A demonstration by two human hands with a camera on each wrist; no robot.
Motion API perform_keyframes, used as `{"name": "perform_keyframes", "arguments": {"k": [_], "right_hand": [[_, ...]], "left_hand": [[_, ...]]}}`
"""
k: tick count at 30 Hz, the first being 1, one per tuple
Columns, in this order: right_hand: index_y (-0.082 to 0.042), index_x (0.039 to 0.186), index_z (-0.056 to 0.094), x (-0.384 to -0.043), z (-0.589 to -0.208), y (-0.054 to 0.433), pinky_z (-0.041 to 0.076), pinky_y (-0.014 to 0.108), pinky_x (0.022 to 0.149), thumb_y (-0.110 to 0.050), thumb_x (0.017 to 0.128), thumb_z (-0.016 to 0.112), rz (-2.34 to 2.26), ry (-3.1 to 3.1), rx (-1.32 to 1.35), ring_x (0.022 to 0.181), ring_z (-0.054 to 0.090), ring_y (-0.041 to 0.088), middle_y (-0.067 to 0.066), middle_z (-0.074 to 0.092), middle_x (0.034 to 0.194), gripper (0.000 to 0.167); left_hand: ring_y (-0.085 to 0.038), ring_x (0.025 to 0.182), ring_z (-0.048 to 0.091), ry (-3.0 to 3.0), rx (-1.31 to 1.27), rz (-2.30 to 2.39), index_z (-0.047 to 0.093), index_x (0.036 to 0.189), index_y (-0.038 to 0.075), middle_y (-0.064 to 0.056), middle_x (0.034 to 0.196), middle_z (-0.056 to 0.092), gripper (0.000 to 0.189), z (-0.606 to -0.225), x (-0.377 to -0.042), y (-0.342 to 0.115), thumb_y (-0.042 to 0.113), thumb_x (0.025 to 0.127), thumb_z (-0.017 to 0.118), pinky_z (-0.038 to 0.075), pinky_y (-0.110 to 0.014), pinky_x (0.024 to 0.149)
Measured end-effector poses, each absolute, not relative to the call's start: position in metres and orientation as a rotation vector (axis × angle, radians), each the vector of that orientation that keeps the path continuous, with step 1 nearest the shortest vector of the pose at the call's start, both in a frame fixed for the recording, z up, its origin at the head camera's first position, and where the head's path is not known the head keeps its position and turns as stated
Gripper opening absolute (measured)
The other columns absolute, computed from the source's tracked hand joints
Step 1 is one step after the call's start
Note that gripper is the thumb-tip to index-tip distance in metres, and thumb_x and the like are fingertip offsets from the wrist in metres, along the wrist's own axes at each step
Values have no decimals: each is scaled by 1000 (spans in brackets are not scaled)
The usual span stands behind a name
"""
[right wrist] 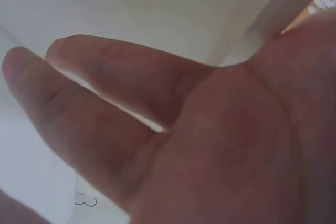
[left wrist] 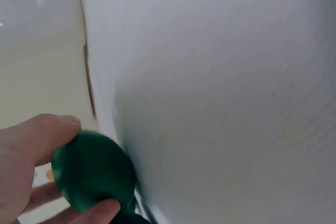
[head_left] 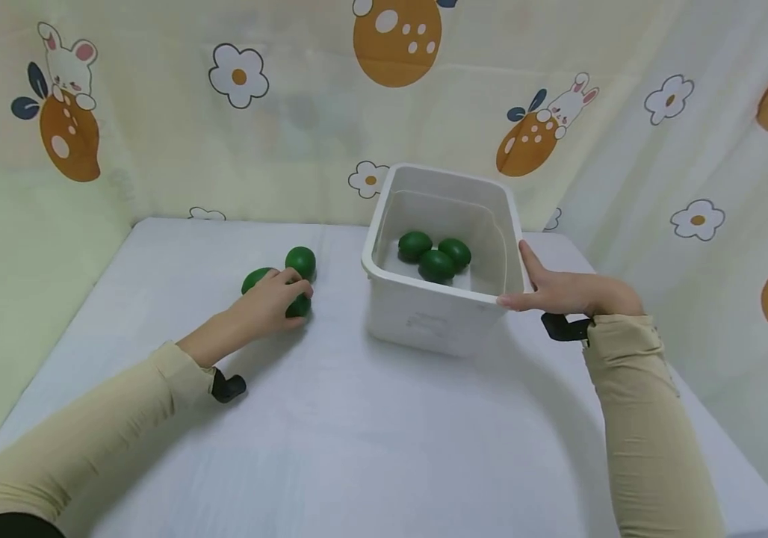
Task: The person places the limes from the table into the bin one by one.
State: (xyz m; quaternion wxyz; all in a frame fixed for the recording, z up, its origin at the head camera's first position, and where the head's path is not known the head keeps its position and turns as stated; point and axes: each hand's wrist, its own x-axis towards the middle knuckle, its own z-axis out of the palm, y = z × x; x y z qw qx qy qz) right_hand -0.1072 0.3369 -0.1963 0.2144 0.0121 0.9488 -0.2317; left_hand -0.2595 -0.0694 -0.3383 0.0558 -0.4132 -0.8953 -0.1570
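Note:
My left hand (head_left: 271, 302) grips a smooth, dark green oval fruit (left wrist: 92, 170) at the left of the table. The thumb lies on one side of it and fingers lie on the other. Two more such fruits are close by: one green fruit (head_left: 300, 261) just behind the hand, another green fruit (head_left: 254, 279) partly hidden by it. A white plastic bin (head_left: 424, 317) stands right of centre, with three green fruits (head_left: 436, 266) on its floor. My right hand (head_left: 555, 290) rests on the bin's right front corner, thumb at the rim, fingers straight along the side.
A white cloth (head_left: 357, 448) covers the table. Behind it and at both sides hangs a pale curtain (head_left: 290, 149) printed with rabbits and flowers. The bin stands close to the table's back edge.

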Motion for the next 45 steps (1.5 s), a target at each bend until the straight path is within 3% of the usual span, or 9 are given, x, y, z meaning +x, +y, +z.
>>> {"name": "perform_keyframes", "arguments": {"k": [4, 11, 21, 29, 37, 45], "right_hand": [[-14, 143, -34, -108, -198, 338, 14, 68, 108, -49, 90, 56, -662, 2623, 18, 143, 2, 44, 16, -23, 156, 110], [-13, 144, -31, -106, -197, 335, 17, 64, 109, -51, 89, 57, -655, 2622, 18, 144, 4, 39, 14, -17, 158, 110], [-11, 145, -30, -109, -196, 336, 21, 62, 110, -49, 91, 54, -634, 2645, -19, 142, 13, 37, 15, -14, 157, 107], [-12, 146, -28, -110, -195, 331, 17, 62, 110, -45, 90, 59, -702, 2615, -22, 144, 1, 37, 11, -20, 157, 108], [-17, 146, -27, -110, -198, 336, 17, 65, 109, -41, 89, 61, -746, 2620, -65, 142, 3, 35, 9, -19, 156, 107], [-18, 146, -29, -114, -197, 332, 17, 63, 110, -47, 88, 60, -700, 2610, -62, 144, 2, 35, 8, -19, 157, 110]], "left_hand": [[-35, 105, 52, -2702, -1289, -474, 63, 111, 12, -13, 121, 54, 36, -340, -262, -70, 22, 79, 76, 51, -44, 85], [-34, 106, 49, -2732, -1281, -469, 64, 119, 10, -15, 122, 52, 44, -340, -261, -74, 21, 78, 75, 51, -44, 86], [-39, 105, 53, -2695, -1293, -540, 64, 114, 9, -15, 123, 54, 42, -342, -264, -78, 21, 76, 79, 50, -48, 87], [-38, 105, 54, -2659, -1335, -577, 65, 112, 9, -15, 121, 55, 40, -346, -268, -81, 20, 76, 78, 49, -48, 88], [-39, 110, 53, -2656, -1362, -577, 64, 113, 9, -16, 121, 55, 40, -342, -272, -79, 20, 77, 78, 46, -51, 93], [-41, 109, 54, -2625, -1361, -618, 65, 111, 7, -20, 120, 55, 37, -346, -272, -76, 15, 77, 76, 45, -53, 93]]}}
